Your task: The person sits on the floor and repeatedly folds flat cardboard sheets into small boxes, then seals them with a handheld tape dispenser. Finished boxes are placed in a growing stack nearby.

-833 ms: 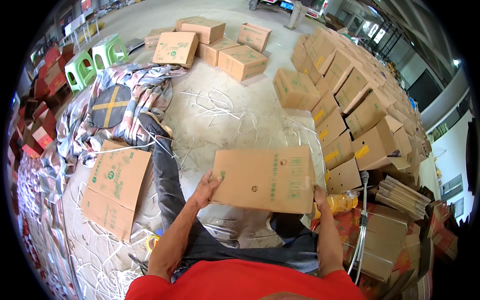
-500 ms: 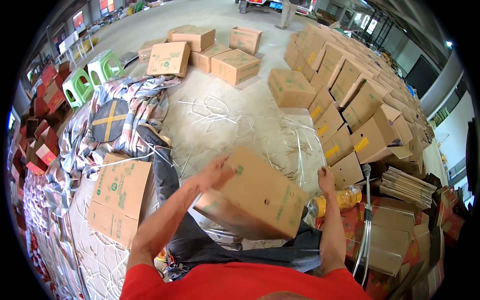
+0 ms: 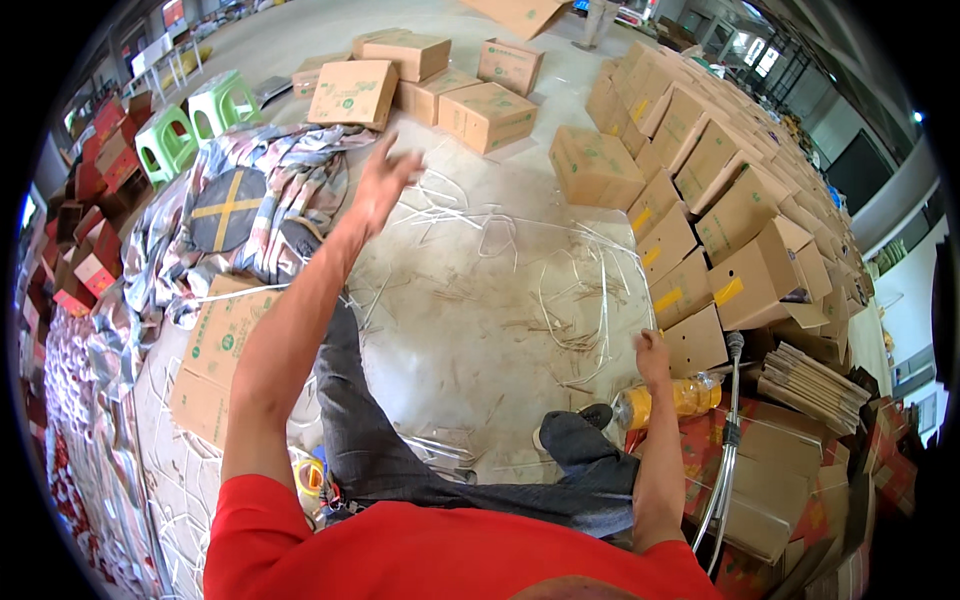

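Hands (image 3: 385,180) now empty, earlier carton gone.

The person wears a red short-sleeved shirt (image 3: 420,555), dark grey trousers (image 3: 370,440) and a black shoe (image 3: 598,414).

Two hands are in view, the left hand (image 3: 385,180) and the right hand (image 3: 652,352), both with no thing in them. Two green plastic stools (image 3: 200,125) stand side by side. Beyond the stools, five closed cardboard boxes (image 3: 440,80) form a loose group on the floor, and one more single box (image 3: 595,165) sits to the right of that group. One yellow plastic bottle (image 3: 672,398) lies just beside the right hand. The stacked cartons (image 3: 720,200) right of the single box are too many to count surely.
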A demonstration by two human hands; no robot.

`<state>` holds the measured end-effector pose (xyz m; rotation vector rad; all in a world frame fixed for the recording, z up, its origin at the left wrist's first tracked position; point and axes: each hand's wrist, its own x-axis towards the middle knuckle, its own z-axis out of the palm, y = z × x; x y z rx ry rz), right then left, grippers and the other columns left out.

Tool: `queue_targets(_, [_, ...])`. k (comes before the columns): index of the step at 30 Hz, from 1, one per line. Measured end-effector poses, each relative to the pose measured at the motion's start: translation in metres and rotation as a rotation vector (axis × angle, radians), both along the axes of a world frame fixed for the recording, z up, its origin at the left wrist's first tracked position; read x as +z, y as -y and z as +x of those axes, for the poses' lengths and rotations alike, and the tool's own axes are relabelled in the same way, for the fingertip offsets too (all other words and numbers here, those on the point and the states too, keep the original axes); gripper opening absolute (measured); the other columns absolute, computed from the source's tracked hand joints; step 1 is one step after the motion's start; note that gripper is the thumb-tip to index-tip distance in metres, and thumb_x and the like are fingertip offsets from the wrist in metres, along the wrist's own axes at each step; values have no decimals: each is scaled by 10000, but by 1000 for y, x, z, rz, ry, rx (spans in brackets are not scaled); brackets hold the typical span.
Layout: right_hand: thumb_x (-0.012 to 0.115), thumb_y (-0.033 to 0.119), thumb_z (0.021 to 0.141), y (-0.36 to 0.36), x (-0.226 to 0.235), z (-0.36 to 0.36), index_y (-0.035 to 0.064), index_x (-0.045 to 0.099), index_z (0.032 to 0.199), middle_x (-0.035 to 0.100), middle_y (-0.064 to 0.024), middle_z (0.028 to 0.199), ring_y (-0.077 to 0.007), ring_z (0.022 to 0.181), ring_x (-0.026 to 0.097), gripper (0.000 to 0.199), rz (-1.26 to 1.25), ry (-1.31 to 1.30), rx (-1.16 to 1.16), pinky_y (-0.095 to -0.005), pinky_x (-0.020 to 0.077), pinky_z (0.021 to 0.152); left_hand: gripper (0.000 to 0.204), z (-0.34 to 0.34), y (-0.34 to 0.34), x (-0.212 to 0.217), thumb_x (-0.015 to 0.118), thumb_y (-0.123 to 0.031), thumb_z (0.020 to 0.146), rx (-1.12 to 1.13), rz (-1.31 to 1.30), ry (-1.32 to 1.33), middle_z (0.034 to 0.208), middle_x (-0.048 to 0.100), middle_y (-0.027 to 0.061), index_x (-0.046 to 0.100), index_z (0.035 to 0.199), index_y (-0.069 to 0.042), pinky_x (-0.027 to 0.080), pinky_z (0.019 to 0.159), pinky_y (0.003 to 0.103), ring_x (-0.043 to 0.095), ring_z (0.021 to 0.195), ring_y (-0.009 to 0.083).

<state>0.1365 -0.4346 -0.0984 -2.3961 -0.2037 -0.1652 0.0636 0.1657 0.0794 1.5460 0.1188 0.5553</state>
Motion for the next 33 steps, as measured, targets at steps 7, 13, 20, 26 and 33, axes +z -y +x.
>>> queue_targets(7, [586, 127, 993, -44, -26, 4, -105, 603, 1297, 757, -138, 1036, -197, 904, 701, 383, 29, -290, 277, -309, 542, 849, 637, -251, -98, -271, 670, -147, 969, 675, 367, -305, 1196, 686, 178, 418, 1531, 15, 540, 873, 374, 669, 1053, 249])
queue_targets(13, [571, 137, 1029, -85, -43, -19, -101, 567, 1351, 751, -177, 1127, -216, 949, 723, 401, -66, -503, 393, -318, 548, 849, 760, -452, -106, -359, 710, -256, 915, 1175, 753, -820, 1603, 406, 226, 390, 1588, -107, 292, 1203, 552, 391, 1455, 431])
queue_targets(20, [581, 192, 1043, -135, -5, -35, -87, 530, 1402, 737, -185, 1195, -221, 998, 725, 458, -246, -613, 559, -319, 543, 856, 1073, -548, -102, -372, 823, -604, 737, 1092, 470, -1442, 1731, 159, 191, 329, 1640, -302, 197, 1199, 700, 173, 1549, 512])
queue_targets(26, [580, 181, 1016, -150, 29, -40, -103, 568, 1345, 751, -190, 1141, -241, 985, 730, 434, -327, -528, 587, -339, 546, 878, 1123, -535, -89, -366, 911, -352, 706, 937, 676, -1535, 1724, 176, 164, 286, 1636, -414, 195, 1198, 732, 184, 1529, 545])
queue_targets(33, [571, 183, 1038, -179, -1, -30, -93, 557, 1350, 742, -170, 1164, -219, 981, 720, 417, -376, -659, 728, -332, 539, 858, 980, -565, -86, -375, 825, -162, 793, 972, 965, -1325, 1677, 300, 164, 338, 1631, -306, 324, 1171, 653, 285, 1477, 544])
